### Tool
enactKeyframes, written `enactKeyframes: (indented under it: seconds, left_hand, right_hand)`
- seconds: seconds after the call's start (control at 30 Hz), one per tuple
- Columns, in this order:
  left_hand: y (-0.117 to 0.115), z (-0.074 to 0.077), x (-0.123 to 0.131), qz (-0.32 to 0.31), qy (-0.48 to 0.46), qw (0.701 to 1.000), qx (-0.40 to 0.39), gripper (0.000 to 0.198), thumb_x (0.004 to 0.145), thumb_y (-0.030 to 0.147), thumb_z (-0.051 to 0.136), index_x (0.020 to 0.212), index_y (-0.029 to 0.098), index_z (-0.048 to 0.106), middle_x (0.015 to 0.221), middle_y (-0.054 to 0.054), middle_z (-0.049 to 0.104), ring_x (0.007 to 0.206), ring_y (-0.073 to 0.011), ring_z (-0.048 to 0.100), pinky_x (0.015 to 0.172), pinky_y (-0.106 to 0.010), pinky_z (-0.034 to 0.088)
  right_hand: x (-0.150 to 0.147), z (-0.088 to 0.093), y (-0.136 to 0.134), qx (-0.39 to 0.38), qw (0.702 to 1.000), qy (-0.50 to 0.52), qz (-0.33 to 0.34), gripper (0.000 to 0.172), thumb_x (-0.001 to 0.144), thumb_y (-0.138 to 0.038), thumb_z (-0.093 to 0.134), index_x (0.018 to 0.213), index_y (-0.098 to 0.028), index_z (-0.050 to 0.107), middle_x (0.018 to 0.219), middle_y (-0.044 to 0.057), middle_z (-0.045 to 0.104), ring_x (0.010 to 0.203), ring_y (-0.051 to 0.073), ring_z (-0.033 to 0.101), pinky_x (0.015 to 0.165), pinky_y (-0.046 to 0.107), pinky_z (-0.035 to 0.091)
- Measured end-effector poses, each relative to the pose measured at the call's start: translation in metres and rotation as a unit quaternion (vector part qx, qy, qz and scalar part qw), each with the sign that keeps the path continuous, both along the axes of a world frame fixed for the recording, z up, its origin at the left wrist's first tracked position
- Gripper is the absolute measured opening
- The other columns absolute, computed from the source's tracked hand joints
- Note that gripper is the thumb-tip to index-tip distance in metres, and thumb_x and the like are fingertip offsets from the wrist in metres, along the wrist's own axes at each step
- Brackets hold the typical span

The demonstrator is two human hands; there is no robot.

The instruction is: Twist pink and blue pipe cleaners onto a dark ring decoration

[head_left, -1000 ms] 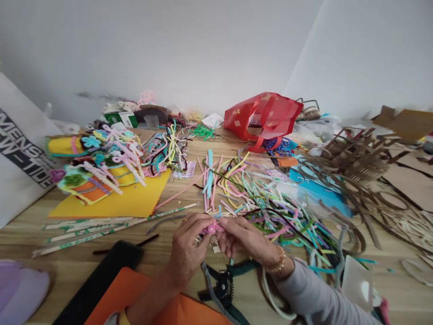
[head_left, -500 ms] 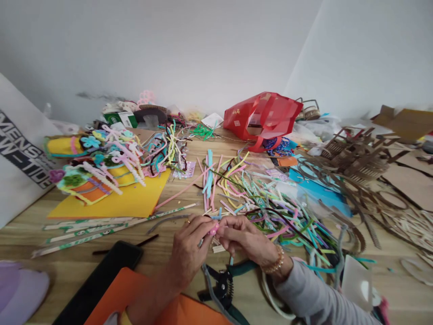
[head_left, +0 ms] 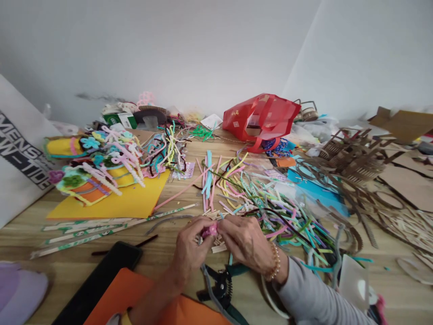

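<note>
Between my two hands, at the middle of the table, is a small pink piece of pipe-cleaner work (head_left: pixel 211 229). My left hand (head_left: pixel 189 243) pinches it from the left between thumb and fingers. From the other side my right hand (head_left: pixel 246 240) has its fingertips closed at the piece's edge; what exactly they grip is hidden. Just below lie pliers (head_left: pixel 223 285) with dark green handles and a grey pipe cleaner (head_left: pixel 211 289) across them. Beyond my hands a bunch of light blue pipe cleaners (head_left: pixel 209 174) rests on several pink ones.
A heap of coloured pipe cleaners (head_left: pixel 287 216) spreads to the right. Finished flower pieces (head_left: pixel 91 176) lie on yellow sheets (head_left: pixel 135 203) at left. A red bag (head_left: pixel 243 119) stands at the back, small brown baskets (head_left: pixel 355 155) at right. A black case (head_left: pixel 101 280) lies near left.
My right hand has turned over the pink piece, its back now facing up more and its fingers curled in. My left hand keeps its pinch, with more of the pink piece showing.
</note>
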State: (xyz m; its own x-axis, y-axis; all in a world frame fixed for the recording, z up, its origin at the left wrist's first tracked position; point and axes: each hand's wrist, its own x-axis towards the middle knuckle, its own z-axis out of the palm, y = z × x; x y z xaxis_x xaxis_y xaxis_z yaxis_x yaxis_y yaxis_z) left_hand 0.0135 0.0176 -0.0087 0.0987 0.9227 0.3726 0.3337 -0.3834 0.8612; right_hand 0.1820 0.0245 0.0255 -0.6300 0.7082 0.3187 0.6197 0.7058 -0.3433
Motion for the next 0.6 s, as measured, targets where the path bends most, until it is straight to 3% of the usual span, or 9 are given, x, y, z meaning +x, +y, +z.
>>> enactKeyframes:
  seconds: [0.1, 0.2, 0.37, 0.5, 0.6]
  left_hand:
    - [0.002, 0.006, -0.001, -0.033, -0.093, 0.987, -0.124, 0.013, 0.074, 0.019, 0.063, 0.087, 0.018, 0.065, 0.085, -0.004, 0.067, 0.076, -0.0179, 0.062, 0.068, -0.026, 0.049]
    - [0.005, 0.010, -0.004, -0.075, -0.180, 0.961, -0.198, 0.015, 0.078, 0.026, 0.062, 0.089, 0.017, 0.065, 0.073, -0.002, 0.066, 0.068, -0.0157, 0.060, 0.066, -0.025, 0.048]
    - [0.010, 0.006, -0.009, -0.071, -0.288, 0.931, -0.213, 0.014, 0.081, 0.023, 0.061, 0.092, 0.018, 0.067, 0.078, -0.002, 0.067, 0.066, -0.0121, 0.056, 0.068, -0.022, 0.045]
    - [0.015, 0.002, -0.011, -0.061, -0.346, 0.912, -0.213, 0.011, 0.079, 0.021, 0.063, 0.089, 0.018, 0.068, 0.077, -0.001, 0.066, 0.065, -0.0112, 0.055, 0.065, -0.021, 0.045]
    - [0.019, 0.004, -0.013, -0.035, -0.396, 0.894, -0.208, 0.009, 0.075, 0.020, 0.068, 0.083, 0.017, 0.068, 0.076, 0.000, 0.066, 0.067, -0.0111, 0.057, 0.067, -0.021, 0.046]
  right_hand:
    - [0.000, 0.002, 0.003, -0.087, 0.992, 0.090, -0.011, 0.020, 0.095, -0.025, 0.040, 0.082, -0.018, 0.054, 0.070, 0.000, 0.056, 0.062, 0.011, 0.050, 0.061, 0.023, 0.034]
    - [0.002, 0.001, 0.009, -0.161, 0.969, 0.183, -0.028, 0.022, 0.095, -0.032, 0.041, 0.089, -0.018, 0.058, 0.072, 0.000, 0.058, 0.063, 0.011, 0.051, 0.060, 0.022, 0.037]
    - [0.008, -0.008, 0.020, -0.164, 0.934, 0.288, -0.133, 0.018, 0.091, -0.033, 0.047, 0.093, -0.018, 0.058, 0.082, 0.002, 0.057, 0.067, 0.013, 0.051, 0.057, 0.023, 0.040]
    - [0.011, -0.013, 0.025, -0.144, 0.919, 0.328, -0.163, 0.021, 0.088, -0.033, 0.052, 0.103, -0.019, 0.055, 0.097, 0.006, 0.056, 0.087, 0.018, 0.055, 0.073, 0.028, 0.046]
    - [0.012, -0.015, 0.028, -0.179, 0.897, 0.360, -0.182, 0.032, 0.085, -0.038, 0.055, 0.111, -0.019, 0.051, 0.101, 0.007, 0.055, 0.094, 0.020, 0.054, 0.076, 0.030, 0.047]
